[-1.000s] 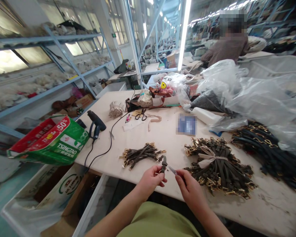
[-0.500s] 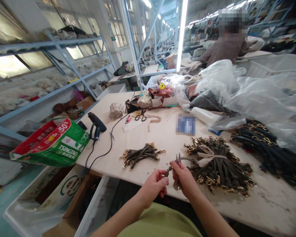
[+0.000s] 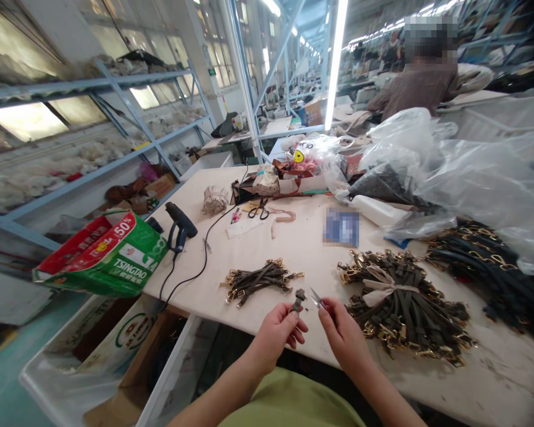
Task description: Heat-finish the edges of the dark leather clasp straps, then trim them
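My left hand (image 3: pixel 278 330) pinches a short dark strap (image 3: pixel 298 299) and holds its end upright over the table's near edge. My right hand (image 3: pixel 343 332) is closed round small thread snips (image 3: pixel 315 298), blades pointing up and left, a little way from the strap's tip. Behind my hands lies a small pile of dark straps with gold clasps (image 3: pixel 258 280). To the right sits a larger bundle of the same straps (image 3: pixel 403 302) tied with a pale ribbon.
A black heat gun (image 3: pixel 180 222) with its cord lies at the left of the pale table (image 3: pixel 293 243). Scissors (image 3: pixel 258 209), clear plastic bags (image 3: pixel 449 172) and black straps (image 3: pixel 493 267) fill the back and right. A green carton (image 3: pixel 111 255) stands left; another person (image 3: pixel 427 77) works beyond.
My right hand has drawn back to the right, so the snips sit apart from the strap again. The strap end now stands upright in my left fingers.
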Available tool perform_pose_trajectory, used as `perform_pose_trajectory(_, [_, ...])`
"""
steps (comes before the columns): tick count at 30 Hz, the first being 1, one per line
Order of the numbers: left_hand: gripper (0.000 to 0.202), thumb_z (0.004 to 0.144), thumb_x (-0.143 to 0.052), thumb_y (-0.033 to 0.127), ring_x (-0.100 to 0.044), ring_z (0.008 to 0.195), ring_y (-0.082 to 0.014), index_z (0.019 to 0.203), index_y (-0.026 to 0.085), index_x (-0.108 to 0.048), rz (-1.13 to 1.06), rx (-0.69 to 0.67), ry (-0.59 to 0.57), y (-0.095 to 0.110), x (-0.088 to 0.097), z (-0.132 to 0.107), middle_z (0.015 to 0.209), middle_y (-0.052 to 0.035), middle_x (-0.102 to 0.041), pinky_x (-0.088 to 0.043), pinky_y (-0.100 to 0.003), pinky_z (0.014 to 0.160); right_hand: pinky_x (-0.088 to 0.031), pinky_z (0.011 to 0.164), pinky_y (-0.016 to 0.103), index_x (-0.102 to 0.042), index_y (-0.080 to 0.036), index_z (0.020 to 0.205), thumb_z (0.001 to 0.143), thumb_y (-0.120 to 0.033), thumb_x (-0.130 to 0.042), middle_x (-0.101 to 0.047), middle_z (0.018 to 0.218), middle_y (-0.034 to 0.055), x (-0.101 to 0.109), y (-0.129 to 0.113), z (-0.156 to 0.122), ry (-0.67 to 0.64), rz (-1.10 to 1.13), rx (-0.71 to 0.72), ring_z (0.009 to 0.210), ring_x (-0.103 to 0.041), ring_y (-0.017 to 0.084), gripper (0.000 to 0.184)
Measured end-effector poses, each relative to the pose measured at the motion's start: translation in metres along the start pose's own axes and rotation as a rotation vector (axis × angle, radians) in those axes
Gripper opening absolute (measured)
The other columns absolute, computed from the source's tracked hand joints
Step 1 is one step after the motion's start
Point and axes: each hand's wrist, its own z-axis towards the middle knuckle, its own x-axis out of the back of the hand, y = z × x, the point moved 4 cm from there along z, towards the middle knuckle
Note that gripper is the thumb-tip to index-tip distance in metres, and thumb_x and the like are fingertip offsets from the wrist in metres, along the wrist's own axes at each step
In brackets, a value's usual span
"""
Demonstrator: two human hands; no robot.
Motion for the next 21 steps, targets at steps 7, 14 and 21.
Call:
perform_pose_trajectory(7, [0.033,0.074,-0.052,0.040,-0.050,0.051,-0.0069,0.092,0.013,-0.050,0.079,-0.051,0.021,0.003,-0.002,0.000,0.071,-0.0016,-0.057,-0.034,-0.018,0.044,-0.043,0.064,0.027,-0.052,-0.020,0.100,0.083,-0.034,-0.041,-0.059,0.079,0.0048,0.011,-0.010,-0.015,-0.057,-0.265,0.238,0.071,-0.055,0.016,0.024])
perform_pose_trajectory(14, [0.030,0.076,-0.048,0.035,-0.047,0.047,-0.0053,0.095,0.013,-0.052,0.211,-0.092,-0.032,0.004,-0.008,0.002,0.067,0.0006,-0.055,-0.033,-0.017,0.042,-0.042,0.062,0.026,-0.054,-0.018,0.099,0.083,-0.031,-0.042,-0.059,0.076,0.0052,0.029,-0.020,-0.008,0.005,-0.397,0.400,0.069,-0.054,0.015,0.024])
perform_pose_trajectory(21, [0.027,0.077,-0.046,0.032,-0.046,0.045,-0.0045,0.095,0.013,-0.053,0.259,-0.085,-0.084,0.011,-0.012,0.001,0.065,0.0012,-0.055,-0.033,-0.016,0.042,-0.042,0.062,0.026,-0.054,-0.019,0.099,0.083,-0.031,-0.043,-0.057,0.075,0.0033,0.036,-0.021,-0.006,-0.080,-0.389,0.394,0.067,-0.052,0.014,0.023])
